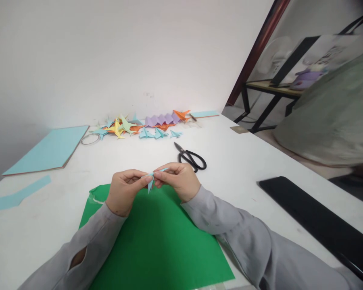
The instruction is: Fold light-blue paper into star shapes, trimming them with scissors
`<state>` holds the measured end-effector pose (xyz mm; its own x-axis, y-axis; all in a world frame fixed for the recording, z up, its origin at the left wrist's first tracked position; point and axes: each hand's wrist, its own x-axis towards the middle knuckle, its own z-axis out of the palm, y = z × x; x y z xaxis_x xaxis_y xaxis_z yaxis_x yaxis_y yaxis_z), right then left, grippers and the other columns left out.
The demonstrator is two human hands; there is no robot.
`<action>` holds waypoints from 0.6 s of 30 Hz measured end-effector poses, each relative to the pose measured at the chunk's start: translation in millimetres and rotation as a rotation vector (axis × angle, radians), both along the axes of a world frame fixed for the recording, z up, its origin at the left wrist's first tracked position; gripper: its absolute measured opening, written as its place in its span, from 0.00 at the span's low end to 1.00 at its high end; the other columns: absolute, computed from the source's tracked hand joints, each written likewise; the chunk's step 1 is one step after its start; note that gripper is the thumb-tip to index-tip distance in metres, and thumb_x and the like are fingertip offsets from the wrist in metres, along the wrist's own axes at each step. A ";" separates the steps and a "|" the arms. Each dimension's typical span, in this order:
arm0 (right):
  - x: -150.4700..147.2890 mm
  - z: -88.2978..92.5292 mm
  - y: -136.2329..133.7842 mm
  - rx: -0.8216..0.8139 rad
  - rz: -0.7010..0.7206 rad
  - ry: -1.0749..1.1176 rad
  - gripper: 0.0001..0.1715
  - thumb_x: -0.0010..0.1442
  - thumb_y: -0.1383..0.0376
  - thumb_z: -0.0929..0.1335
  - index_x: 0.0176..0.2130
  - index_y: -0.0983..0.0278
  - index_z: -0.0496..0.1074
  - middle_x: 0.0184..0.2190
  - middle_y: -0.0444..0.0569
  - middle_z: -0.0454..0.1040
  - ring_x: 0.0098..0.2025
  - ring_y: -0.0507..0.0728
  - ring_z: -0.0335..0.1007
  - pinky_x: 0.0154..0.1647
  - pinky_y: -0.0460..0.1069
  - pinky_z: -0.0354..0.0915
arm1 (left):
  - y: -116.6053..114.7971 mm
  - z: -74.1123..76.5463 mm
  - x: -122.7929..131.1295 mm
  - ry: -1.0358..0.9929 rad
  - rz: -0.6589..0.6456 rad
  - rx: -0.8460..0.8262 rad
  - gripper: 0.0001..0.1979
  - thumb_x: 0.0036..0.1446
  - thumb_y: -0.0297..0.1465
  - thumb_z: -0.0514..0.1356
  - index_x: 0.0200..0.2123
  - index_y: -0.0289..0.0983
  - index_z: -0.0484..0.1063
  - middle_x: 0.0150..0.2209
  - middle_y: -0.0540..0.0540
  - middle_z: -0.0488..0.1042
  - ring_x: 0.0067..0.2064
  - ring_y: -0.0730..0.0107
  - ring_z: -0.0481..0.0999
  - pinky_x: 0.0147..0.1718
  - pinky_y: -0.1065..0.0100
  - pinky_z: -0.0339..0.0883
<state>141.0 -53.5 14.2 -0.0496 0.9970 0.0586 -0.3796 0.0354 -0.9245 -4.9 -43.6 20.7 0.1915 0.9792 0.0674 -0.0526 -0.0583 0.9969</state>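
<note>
My left hand (125, 191) and my right hand (178, 179) meet above a green paper sheet (157, 245) on the white table (236, 169). Both pinch a small folded light-blue paper piece (151, 181) between their fingertips. One pointed end of the piece hangs down between the hands, another sticks out to the right over my right fingers. Both arms wear grey sleeves.
Black scissors (191, 158) lie just beyond my right hand. Along the wall lies a heap of several folded paper figures (139, 127), with a tape ring (90, 139) and a stack of blue paper (50, 150) to the left. A blue strip (15, 196) and a black flat object (317, 221) flank me.
</note>
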 end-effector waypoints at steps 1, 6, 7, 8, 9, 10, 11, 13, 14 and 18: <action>0.1 -0.9 0.3 0.003 0.003 0.005 0.12 0.34 0.63 0.76 0.22 0.67 0.75 0.13 0.44 0.73 0.17 0.50 0.69 0.22 0.47 0.68 | -0.2 0.3 0.2 0.001 0.003 -0.005 0.06 0.37 0.31 0.67 0.21 0.35 0.75 0.18 0.50 0.74 0.21 0.73 0.70 0.20 0.71 0.65; -0.1 -4.7 2.0 -0.003 0.025 0.054 0.11 0.35 0.63 0.76 0.22 0.67 0.75 0.14 0.44 0.73 0.18 0.50 0.69 0.22 0.46 0.68 | -1.2 0.7 1.1 -0.048 -0.015 -0.041 0.05 0.36 0.30 0.67 0.20 0.36 0.75 0.18 0.51 0.74 0.21 0.75 0.70 0.22 0.72 0.65; -0.2 -5.1 2.3 -0.008 0.029 0.062 0.11 0.36 0.63 0.76 0.22 0.67 0.76 0.14 0.44 0.73 0.18 0.50 0.69 0.22 0.46 0.68 | -1.3 0.6 1.2 -0.057 -0.019 -0.046 0.05 0.36 0.29 0.67 0.20 0.36 0.75 0.18 0.51 0.74 0.21 0.75 0.70 0.22 0.72 0.65; -0.2 -5.4 2.4 -0.014 0.033 0.068 0.11 0.36 0.63 0.75 0.22 0.67 0.76 0.14 0.44 0.73 0.18 0.50 0.69 0.22 0.46 0.68 | -1.3 0.6 1.3 -0.062 -0.020 -0.051 0.05 0.36 0.29 0.67 0.20 0.36 0.76 0.17 0.51 0.74 0.21 0.75 0.70 0.22 0.72 0.65; -0.2 -5.5 2.5 -0.020 0.037 0.072 0.11 0.36 0.63 0.75 0.23 0.67 0.76 0.14 0.44 0.73 0.18 0.50 0.69 0.23 0.46 0.68 | -1.2 0.5 1.3 -0.067 -0.021 -0.054 0.05 0.36 0.29 0.67 0.20 0.36 0.76 0.17 0.51 0.74 0.21 0.75 0.70 0.22 0.72 0.65; -0.1 -5.4 2.5 -0.027 0.044 0.076 0.11 0.37 0.63 0.75 0.23 0.67 0.76 0.15 0.44 0.73 0.18 0.50 0.69 0.23 0.46 0.68 | -1.0 0.5 1.1 -0.072 -0.021 -0.057 0.05 0.36 0.29 0.67 0.20 0.35 0.76 0.18 0.51 0.74 0.21 0.75 0.70 0.22 0.72 0.65; 0.1 -5.2 2.4 -0.034 0.052 0.078 0.11 0.37 0.63 0.75 0.23 0.67 0.76 0.15 0.44 0.73 0.18 0.50 0.69 0.23 0.47 0.68 | -0.8 0.6 0.8 -0.077 -0.019 -0.058 0.05 0.36 0.29 0.67 0.20 0.35 0.76 0.18 0.50 0.74 0.21 0.74 0.70 0.22 0.71 0.65; 0.6 -4.5 2.2 -0.039 0.057 0.068 0.12 0.37 0.62 0.75 0.23 0.67 0.75 0.15 0.45 0.73 0.19 0.51 0.69 0.24 0.47 0.68 | -0.1 0.6 0.0 -0.079 -0.014 -0.054 0.05 0.37 0.29 0.67 0.21 0.35 0.76 0.18 0.50 0.75 0.21 0.74 0.70 0.23 0.71 0.65; 0.9 -4.2 2.2 -0.035 0.053 0.060 0.13 0.36 0.62 0.75 0.23 0.68 0.75 0.15 0.45 0.73 0.19 0.51 0.70 0.24 0.47 0.68 | 0.1 0.5 -0.5 -0.075 -0.009 -0.047 0.05 0.37 0.29 0.67 0.21 0.35 0.76 0.19 0.50 0.75 0.22 0.74 0.71 0.23 0.71 0.65; 2.2 -3.0 2.8 -0.004 0.001 0.036 0.13 0.39 0.60 0.75 0.23 0.68 0.74 0.17 0.45 0.74 0.18 0.50 0.69 0.22 0.47 0.67 | 0.9 -0.4 -2.2 -0.034 0.014 -0.005 0.04 0.38 0.29 0.67 0.21 0.35 0.75 0.19 0.50 0.74 0.22 0.75 0.70 0.23 0.72 0.64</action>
